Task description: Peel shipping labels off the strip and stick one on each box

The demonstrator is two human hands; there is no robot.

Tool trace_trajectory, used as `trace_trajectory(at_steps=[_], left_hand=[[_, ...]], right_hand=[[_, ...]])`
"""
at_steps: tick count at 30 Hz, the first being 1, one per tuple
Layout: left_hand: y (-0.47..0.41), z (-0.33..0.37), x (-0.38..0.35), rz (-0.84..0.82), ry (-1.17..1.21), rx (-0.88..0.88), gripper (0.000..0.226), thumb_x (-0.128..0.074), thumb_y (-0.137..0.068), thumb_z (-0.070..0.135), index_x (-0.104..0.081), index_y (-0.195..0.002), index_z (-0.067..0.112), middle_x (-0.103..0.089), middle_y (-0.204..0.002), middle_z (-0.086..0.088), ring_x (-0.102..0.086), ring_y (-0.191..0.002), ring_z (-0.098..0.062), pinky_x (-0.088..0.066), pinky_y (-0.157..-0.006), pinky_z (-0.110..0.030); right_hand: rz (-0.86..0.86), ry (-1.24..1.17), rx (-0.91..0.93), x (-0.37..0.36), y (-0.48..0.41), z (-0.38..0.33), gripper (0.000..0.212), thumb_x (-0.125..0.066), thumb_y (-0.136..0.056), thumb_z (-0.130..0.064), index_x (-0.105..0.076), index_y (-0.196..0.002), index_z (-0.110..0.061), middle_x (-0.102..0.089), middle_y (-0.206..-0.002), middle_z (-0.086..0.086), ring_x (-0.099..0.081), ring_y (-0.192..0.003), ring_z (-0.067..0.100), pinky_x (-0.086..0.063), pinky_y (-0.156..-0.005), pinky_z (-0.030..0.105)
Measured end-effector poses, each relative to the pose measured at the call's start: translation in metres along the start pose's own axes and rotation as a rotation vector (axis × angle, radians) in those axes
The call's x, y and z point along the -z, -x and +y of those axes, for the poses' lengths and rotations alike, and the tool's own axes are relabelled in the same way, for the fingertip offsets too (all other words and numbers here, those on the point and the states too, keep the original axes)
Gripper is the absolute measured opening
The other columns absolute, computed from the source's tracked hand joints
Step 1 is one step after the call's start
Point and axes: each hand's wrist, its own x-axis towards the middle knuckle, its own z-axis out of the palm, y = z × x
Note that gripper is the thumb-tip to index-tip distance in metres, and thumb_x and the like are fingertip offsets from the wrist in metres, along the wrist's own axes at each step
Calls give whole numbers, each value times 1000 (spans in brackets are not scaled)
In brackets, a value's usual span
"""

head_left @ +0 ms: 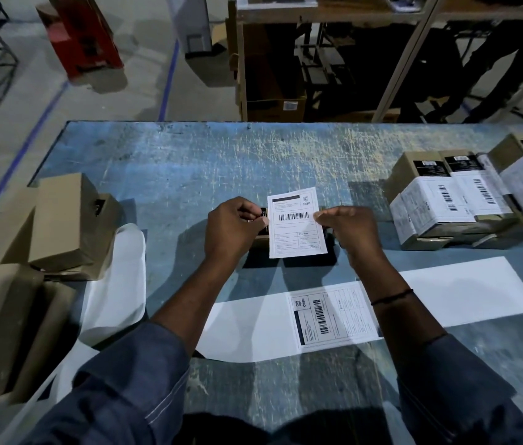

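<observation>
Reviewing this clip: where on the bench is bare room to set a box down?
Bare: the far stretch of the table, beyond the held label and left of the labelled boxes. Crowded: plain boxes at left, label strip across the front.

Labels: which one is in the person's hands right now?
The label mid-table, pinched by the left hand and right hand. A second label lies on the strip; the rest are stuck on boxes at right.

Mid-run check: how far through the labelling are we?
Done: the brown cardboard boxes at right carry white labels. In hand: the left hand and right hand pinch a white shipping label over a small brown box. Remaining: one printed label on the white backing strip, plus plain brown boxes at left.
</observation>
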Motion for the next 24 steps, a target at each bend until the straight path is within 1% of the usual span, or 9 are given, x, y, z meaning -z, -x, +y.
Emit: trace_trajectory(at_steps=[1, 2, 8, 13, 16, 18, 21, 22, 24], left_hand=[[0, 0, -1, 1, -3, -1, 16, -89, -76, 19, -74, -82, 18, -70, -76, 14, -63, -67, 8, -44, -59, -4], [0, -1, -2, 2, -8, -4, 17, -89, -76, 20, -73, -82, 18, -70, -76, 14, -63, -67, 8, -44, -59, -4], [-1, -1, -2, -4, -37, -12, 19, -90, -76, 24, -72, -82, 19, -69, -77, 16, -63, -69, 6, -45, -59, -5], [1, 0, -4, -24, -97, -50, 13, -85, -79, 27, -73, -85, 27, -71, -80, 16, -66, -76, 2, -56, -68, -26], [-1, 0, -6, -29, -218, -91, 12, -79, -82, 34, -73, -92, 37, -70, -89, 19, -66, -86, -3, -57, -73, -31], [-2, -1, -8, -38, -310, -119, 16, -75, -85, 37, -72, -99, 43, -68, -102, 17, -62, -102, -14, -54, -82, -34], [-2, 1, -9, -49, -403, -110, 21, -74, -88, 37, -71, -108, 43, -56, -125, 12, -40, -124, -22, -37, -101, -37], [-1, 2, -9, -47, -417, -111, 23, -74, -88, 37, -71, -109, 43, -51, -132, 12, -35, -129, -23, -32, -104, -38], [0, 2, -8, -47, -450, -129, 26, -73, -88, 36, -70, -112, 44, -44, -145, 11, -28, -136, -25, -26, -108, -40]], right_hand=[[6, 8, 0, -1, 0, 0, 9, -84, -79, -7, -76, -81, -1, -78, -78, 5, -72, -68, 13, -57, -75, 28], [10, 18, 4, -1, -1, 1, 9, -84, -79, -7, -76, -78, -3, -77, -74, 1, -73, -69, 14, -56, -77, 30], [24, 58, 19, -3, -1, 0, 14, -82, -81, -8, -73, -70, -9, -74, -67, -3, -69, -60, 8, -52, -68, 25], [69, 201, 72, -8, 1, 0, 15, -80, -83, -13, -75, -73, -4, -68, -62, -10, -58, -49, -11, -44, -54, 13], [122, 340, 147, -12, 4, 0, 18, -77, -83, -17, -71, -67, -12, -63, -61, -16, -60, -59, -5, -41, -55, 17], [160, 450, 176, -17, 6, 1, 19, -73, -84, -23, -68, -66, -18, -63, -65, -14, -65, -69, 10, -40, -61, 21], [220, 601, 205, -23, 10, 3, 14, -70, -85, -32, -65, -87, -18, -72, -88, -2, -67, -85, 24, -41, -67, 28], [232, 601, 209, -22, 10, 4, 23, -72, -85, -33, -60, -96, -18, -70, -95, 1, -66, -88, 25, -39, -68, 29], [244, 557, 203, -14, 9, 6, 44, -81, -82, -39, -49, -102, -15, -64, -101, 4, -62, -92, 25, -37, -68, 31]])
